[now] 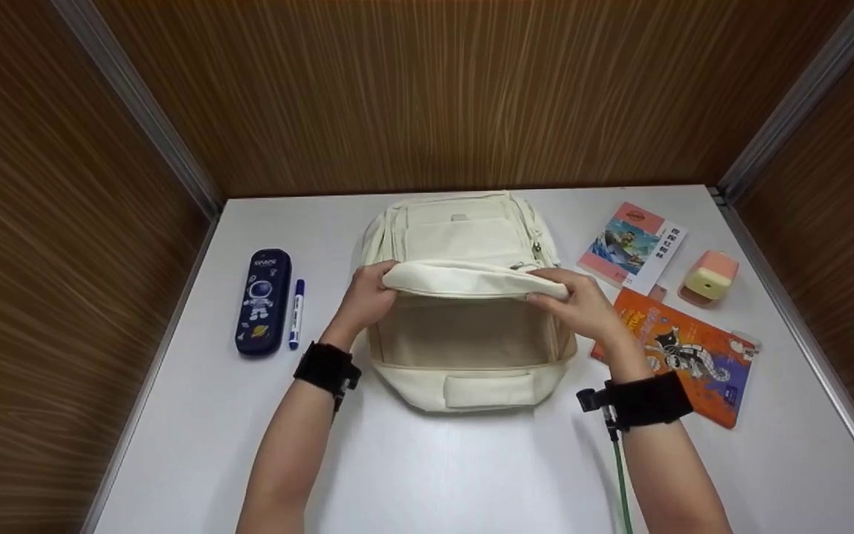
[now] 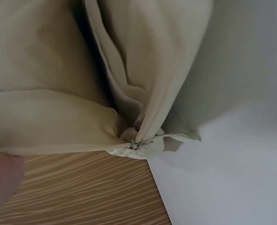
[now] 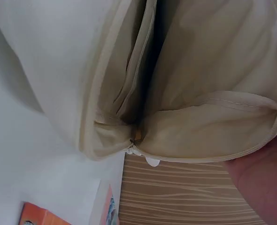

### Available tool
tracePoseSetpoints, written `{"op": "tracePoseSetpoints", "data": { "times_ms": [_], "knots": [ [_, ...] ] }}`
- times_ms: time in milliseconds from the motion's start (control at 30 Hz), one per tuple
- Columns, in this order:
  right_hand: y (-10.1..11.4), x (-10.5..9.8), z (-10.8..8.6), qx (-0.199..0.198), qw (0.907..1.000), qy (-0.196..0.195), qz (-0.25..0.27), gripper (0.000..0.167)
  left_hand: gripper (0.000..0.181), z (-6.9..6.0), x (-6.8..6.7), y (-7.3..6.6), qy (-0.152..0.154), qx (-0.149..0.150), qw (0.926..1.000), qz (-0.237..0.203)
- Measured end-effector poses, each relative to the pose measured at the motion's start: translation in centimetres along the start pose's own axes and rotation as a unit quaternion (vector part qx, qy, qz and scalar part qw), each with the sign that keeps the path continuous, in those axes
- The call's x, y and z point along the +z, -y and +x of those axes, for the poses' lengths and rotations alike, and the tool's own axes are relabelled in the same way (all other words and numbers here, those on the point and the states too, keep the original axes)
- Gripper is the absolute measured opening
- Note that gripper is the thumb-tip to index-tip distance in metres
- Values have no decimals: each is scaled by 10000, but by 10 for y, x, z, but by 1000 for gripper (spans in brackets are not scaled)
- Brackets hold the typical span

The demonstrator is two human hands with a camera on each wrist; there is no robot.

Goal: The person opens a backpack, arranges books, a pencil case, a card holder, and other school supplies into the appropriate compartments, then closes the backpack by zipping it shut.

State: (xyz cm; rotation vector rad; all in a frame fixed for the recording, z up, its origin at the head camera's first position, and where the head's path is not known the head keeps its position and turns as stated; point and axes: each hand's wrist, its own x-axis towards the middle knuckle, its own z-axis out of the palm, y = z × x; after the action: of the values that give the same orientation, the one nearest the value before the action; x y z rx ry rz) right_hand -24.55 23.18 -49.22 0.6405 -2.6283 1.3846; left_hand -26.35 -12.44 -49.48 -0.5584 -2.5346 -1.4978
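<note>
A cream backpack (image 1: 457,239) lies on the white table with its main compartment unzipped and its beige lining (image 1: 464,334) showing. My left hand (image 1: 369,297) grips the left end of the raised flap (image 1: 471,280). At the flap's other end my right hand (image 1: 579,300) pinches the edge between thumb and fingers. In the left wrist view the zipper pulls (image 2: 141,144) sit at the corner of the opening, and part of the left hand (image 2: 4,180) shows at the edge. The right wrist view looks into the lining (image 3: 213,70), with the right hand (image 3: 263,176) along the flap's rim.
Left of the backpack lie a navy pencil case (image 1: 264,302) and a blue-capped marker (image 1: 297,314). To the right are a pink booklet (image 1: 633,247), an orange book (image 1: 683,354) and a pink-and-yellow stapler-like object (image 1: 709,279). Wood-grain panels (image 1: 427,96) enclose the table.
</note>
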Motion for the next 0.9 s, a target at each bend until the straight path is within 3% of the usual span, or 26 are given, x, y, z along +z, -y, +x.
{"op": "tracePoseSetpoints", "data": {
  "times_ms": [200,300,433,567,733,900],
  "knots": [
    [0,2,20,399,9967,-701,-106,24,35,7,-1,-1,40,-121,9995,-296],
    [0,4,32,566,9919,-1069,-400,28,33,7,0,0,-29,-144,9990,-430],
    [2,6,48,741,9864,-1279,-714,34,27,5,1,4,-75,-174,9976,-662],
    [3,7,63,942,9823,-1241,-1037,38,34,2,2,8,-62,-305,9956,-888],
    [2,9,75,1463,9770,-910,-1258,46,47,1,5,13,34,-533,9923,-1120],
    [0,10,81,1820,9731,-615,-1272,46,37,5,10,9,-259,-297,9970,-659]
  ]
}}
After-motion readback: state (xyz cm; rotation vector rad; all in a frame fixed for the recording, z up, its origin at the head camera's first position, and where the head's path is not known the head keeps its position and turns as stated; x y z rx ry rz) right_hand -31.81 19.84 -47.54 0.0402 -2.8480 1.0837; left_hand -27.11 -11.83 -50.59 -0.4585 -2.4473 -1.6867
